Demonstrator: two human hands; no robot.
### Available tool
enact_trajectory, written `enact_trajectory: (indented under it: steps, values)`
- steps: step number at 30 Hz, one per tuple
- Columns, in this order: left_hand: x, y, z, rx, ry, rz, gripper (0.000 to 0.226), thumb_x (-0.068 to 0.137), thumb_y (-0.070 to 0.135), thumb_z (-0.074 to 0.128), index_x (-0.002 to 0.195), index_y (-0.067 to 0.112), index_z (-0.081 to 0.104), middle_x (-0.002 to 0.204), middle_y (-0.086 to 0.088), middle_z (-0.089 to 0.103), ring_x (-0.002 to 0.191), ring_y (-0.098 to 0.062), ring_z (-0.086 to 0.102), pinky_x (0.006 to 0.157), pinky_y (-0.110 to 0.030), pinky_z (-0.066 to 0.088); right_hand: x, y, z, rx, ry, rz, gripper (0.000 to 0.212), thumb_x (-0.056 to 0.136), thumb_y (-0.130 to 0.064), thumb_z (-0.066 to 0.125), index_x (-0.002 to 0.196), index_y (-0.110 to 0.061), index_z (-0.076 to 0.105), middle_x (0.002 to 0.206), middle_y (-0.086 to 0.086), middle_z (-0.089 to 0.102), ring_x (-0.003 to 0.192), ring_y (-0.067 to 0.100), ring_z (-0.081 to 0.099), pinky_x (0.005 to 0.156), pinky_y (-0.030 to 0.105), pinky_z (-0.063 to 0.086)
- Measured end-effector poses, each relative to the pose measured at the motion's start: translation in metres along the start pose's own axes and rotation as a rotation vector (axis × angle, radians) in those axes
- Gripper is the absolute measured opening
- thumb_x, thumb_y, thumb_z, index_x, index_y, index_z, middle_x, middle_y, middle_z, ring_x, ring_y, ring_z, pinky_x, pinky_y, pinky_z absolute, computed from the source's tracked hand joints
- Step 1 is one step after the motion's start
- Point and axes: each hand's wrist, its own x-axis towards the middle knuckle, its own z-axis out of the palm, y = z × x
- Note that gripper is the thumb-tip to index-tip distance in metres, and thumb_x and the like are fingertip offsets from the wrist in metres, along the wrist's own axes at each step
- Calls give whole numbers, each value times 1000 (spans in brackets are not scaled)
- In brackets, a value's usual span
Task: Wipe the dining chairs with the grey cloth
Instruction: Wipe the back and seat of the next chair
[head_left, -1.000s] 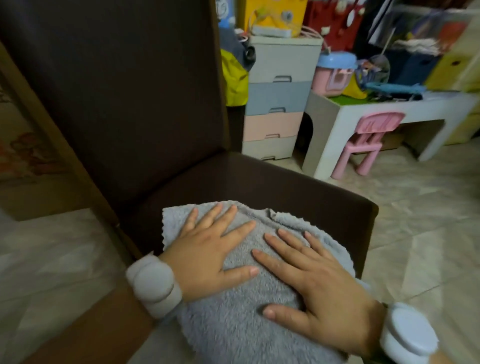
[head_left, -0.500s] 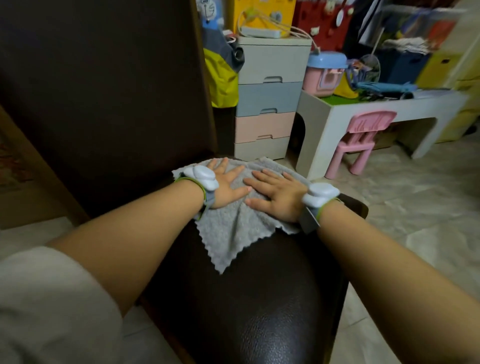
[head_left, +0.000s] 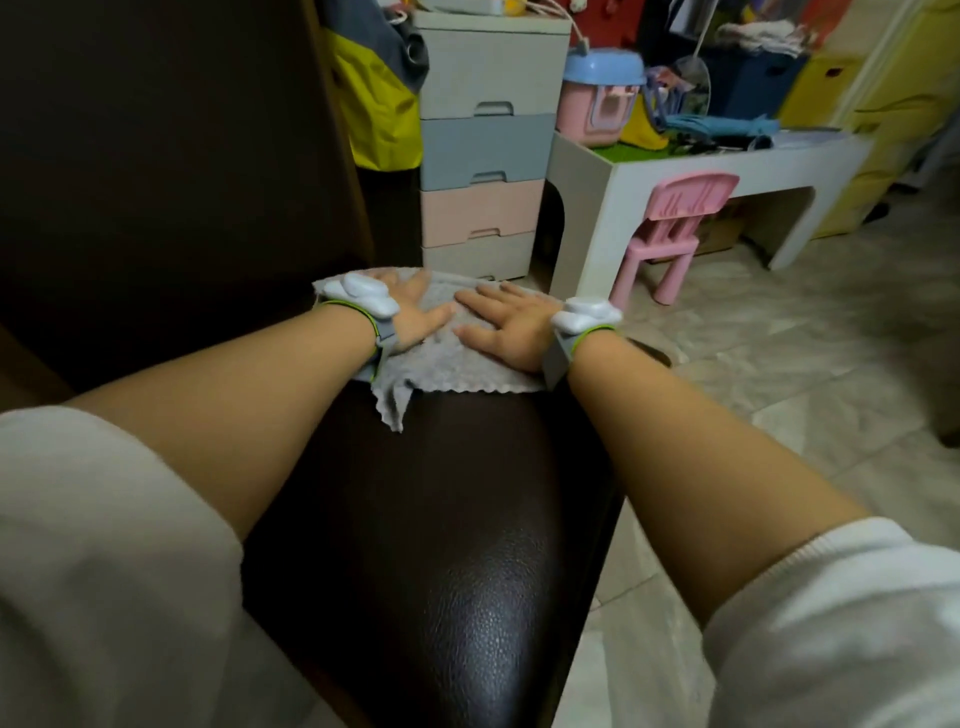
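A dark brown leather dining chair (head_left: 441, 545) fills the lower middle of the view, its tall backrest rising at the left. The grey cloth (head_left: 457, 364) lies spread on the far end of the seat. My left hand (head_left: 418, 309) presses flat on the cloth's left part, fingers straight. My right hand (head_left: 501, 325) presses flat on its right part, fingers spread toward the left hand. Both arms are stretched out over the seat. A loose corner of the cloth trails toward me.
Beyond the seat stands a plastic drawer unit (head_left: 485, 135) in grey, blue and pink. A white low table (head_left: 685, 171) with toys and a small pink chair (head_left: 670, 228) stand to the right. Tiled floor (head_left: 805, 374) lies right of the dining chair.
Both hands have slid the cloth away from me, from the near part of the seat to its far end. My arms are now fully stretched out.
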Motion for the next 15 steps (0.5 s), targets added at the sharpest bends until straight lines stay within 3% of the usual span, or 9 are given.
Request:
enact_trajectory:
  steps: [3,6,10,15]
  values:
    - [-7,27,4,-7,2,144,80,83,80,16,151,38,7,162,-4,1,148,-29,0,118,-53,4,-25,37,-1,218,22,34,65,89,-68,43,147,-47,25,161,-7,18,147,17,16,120,32,6]
    - [-16,71,13,38,19,273,70,88,72,13,150,42,3,162,2,-2,148,-25,-2,114,-62,3,-58,67,9,290,92,111,64,85,-73,43,144,-52,29,158,-6,26,145,20,24,120,36,12]
    - [-32,84,14,39,-3,330,68,89,71,14,149,43,-2,162,5,-5,148,-25,-4,113,-62,1,-96,58,33,159,287,163,63,87,-73,28,145,-50,25,160,-1,22,147,26,15,119,46,9]
    - [-84,69,17,59,-6,507,77,81,78,9,148,44,-10,161,5,-10,148,-21,-8,115,-58,-2,-160,6,69,366,369,172,76,79,-78,25,148,-48,18,163,3,2,149,26,-7,119,52,2]
